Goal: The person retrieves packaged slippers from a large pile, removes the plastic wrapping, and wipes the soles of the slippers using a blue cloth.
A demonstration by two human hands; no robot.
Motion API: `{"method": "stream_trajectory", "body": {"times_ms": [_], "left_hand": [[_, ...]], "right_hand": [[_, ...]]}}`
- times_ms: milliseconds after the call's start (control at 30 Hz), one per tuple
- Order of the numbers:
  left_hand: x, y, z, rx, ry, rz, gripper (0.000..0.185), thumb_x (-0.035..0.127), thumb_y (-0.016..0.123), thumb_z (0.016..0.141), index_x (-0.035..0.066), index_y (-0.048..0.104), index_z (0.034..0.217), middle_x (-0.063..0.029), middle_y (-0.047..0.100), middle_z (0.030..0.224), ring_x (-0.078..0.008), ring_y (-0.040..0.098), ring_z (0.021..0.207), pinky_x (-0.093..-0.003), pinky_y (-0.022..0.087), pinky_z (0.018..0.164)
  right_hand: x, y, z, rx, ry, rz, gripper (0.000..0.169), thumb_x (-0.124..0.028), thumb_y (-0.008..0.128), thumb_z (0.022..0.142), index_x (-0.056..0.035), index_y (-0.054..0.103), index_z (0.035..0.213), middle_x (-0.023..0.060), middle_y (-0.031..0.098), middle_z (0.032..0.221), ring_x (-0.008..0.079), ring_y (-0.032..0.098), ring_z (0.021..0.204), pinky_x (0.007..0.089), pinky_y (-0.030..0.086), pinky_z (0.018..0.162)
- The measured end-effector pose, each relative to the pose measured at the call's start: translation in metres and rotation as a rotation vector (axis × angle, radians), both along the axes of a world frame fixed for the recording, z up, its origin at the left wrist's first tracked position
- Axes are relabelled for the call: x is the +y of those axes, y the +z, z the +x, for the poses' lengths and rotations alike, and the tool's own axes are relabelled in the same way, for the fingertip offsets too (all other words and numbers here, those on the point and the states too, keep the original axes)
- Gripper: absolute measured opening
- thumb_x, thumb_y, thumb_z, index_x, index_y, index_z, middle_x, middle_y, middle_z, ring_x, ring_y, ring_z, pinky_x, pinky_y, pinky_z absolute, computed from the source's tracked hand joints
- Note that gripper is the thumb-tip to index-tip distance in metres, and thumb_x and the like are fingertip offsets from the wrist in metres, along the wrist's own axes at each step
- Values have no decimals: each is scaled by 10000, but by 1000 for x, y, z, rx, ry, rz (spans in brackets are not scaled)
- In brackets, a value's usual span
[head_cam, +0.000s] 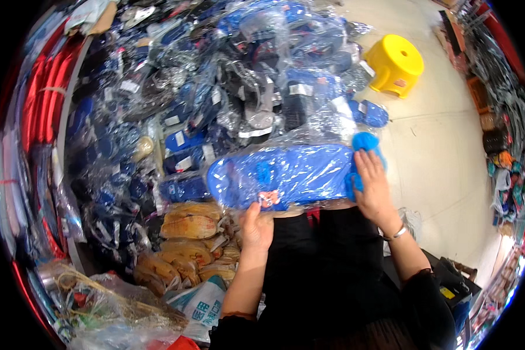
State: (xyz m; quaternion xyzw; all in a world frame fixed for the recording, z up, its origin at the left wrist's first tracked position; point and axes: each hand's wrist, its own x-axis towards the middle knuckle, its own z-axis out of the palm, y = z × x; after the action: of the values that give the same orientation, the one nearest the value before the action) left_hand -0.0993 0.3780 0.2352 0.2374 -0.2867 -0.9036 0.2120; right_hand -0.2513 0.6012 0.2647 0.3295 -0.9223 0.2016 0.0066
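A pair of blue slippers (306,168) in a clear plastic bag lies lengthwise above my lap. A small pinkish decoration (269,199) shows near its lower left edge. My left hand (257,227) grips this lower edge, thumb on top and fingers hidden beneath. At the right end, my right hand (372,186) lies over a brighter blue item (365,141), fingers together on top and thumb on its lower part. That item looks like soft footwear, but the hand covers much of it. A metal bangle (396,233) circles my right wrist.
Bagged slippers (245,92) are heaped ahead and to the left. Yellowish wrapped bundles (190,222) sit beside my left forearm. A yellow plastic stool (396,63) stands on the pale floor (437,144). Packed goods (503,87) line the right side; red packages (52,92) line the left.
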Motion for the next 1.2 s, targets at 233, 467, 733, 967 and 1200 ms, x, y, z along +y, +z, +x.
{"method": "stream_trajectory", "body": {"times_ms": [233,467,733,967,1200], "left_hand": [[4,0,10,-171,-24,46,389,149,666,832,29,552,1185,-79,599,1140,-226,553,1078,-439,396,1005],[-26,-8,32,-102,-122,-59,490,169,690,829,41,489,1257,-88,584,1189,-273,549,1112,-486,350,1047],[-74,12,41,-131,-86,-164,725,276,673,851,93,298,1444,-102,404,1397,-284,448,1237,-487,349,1045],[-79,5,15,-344,5,-325,526,62,604,861,39,411,1350,-103,531,1260,-248,522,1126,-384,420,969],[-46,4,24,-153,17,-392,520,73,642,857,31,433,1332,-105,552,1248,-241,545,1110,-382,424,976]], "right_hand": [[-84,27,70,-140,376,-288,692,-92,680,651,29,469,1299,213,480,1331,391,422,1282,467,345,1063],[-1,-16,9,-41,-81,-134,655,-57,631,703,39,432,1319,242,444,1359,408,395,1287,471,317,1078],[-55,4,59,-120,334,-245,624,-66,593,701,12,466,1307,192,474,1356,325,477,1233,425,381,1022],[-24,15,-21,-132,66,-425,546,47,601,722,2,517,1260,205,520,1295,361,496,1201,409,421,998],[-119,47,-9,54,491,-458,507,-58,663,721,-43,560,1217,181,561,1229,337,520,1161,426,427,972]]}}
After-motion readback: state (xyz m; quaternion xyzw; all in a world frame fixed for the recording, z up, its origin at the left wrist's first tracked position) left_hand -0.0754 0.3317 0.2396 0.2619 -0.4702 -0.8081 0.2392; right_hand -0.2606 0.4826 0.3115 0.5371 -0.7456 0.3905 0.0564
